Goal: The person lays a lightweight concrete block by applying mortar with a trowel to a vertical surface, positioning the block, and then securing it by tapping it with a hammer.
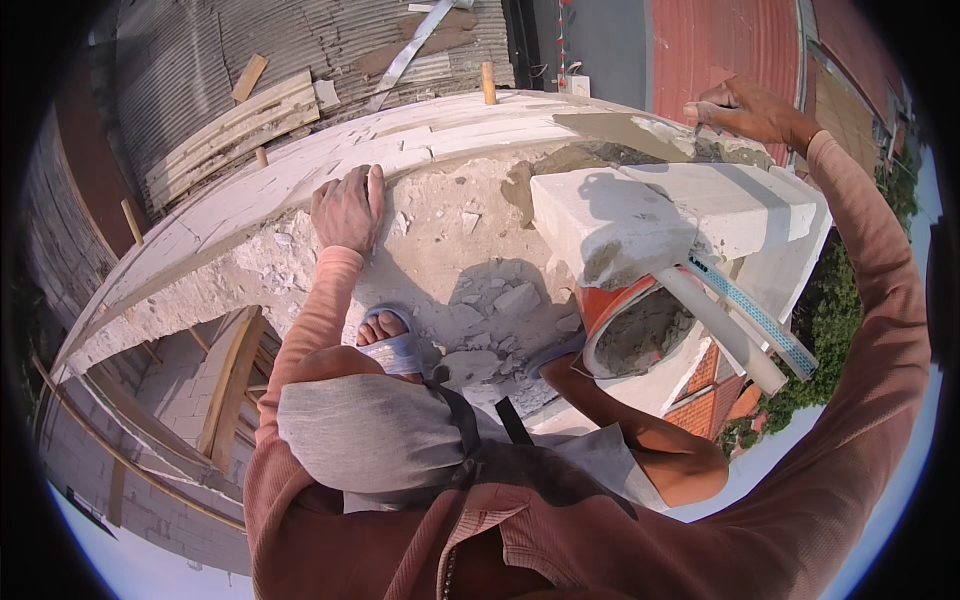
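My left hand (348, 208) rests on the rough edge of a pale concrete ledge (290, 262), fingers laid over its top, holding nothing I can see. At the upper right, my right hand (752, 112) is curled closed above a strip of grey wet mortar (630, 132). Whatever sits in its fingers is too hidden to name. Below that hand lie white blocks (745, 195), and a nearer white block (600, 215) carries a shadow. An orange-red bucket (602, 305) with grey mortar inside leans beside the blocks.
A white pipe (722, 325) and a blue patterned strip (755, 315) jut out past the bucket. Rubble (515, 300) lies around my sandalled feet. Wooden pegs (488, 83) stand along the ledge's far side, before a corrugated roof (190, 70). Timber (232, 385) shows in an opening lower left.
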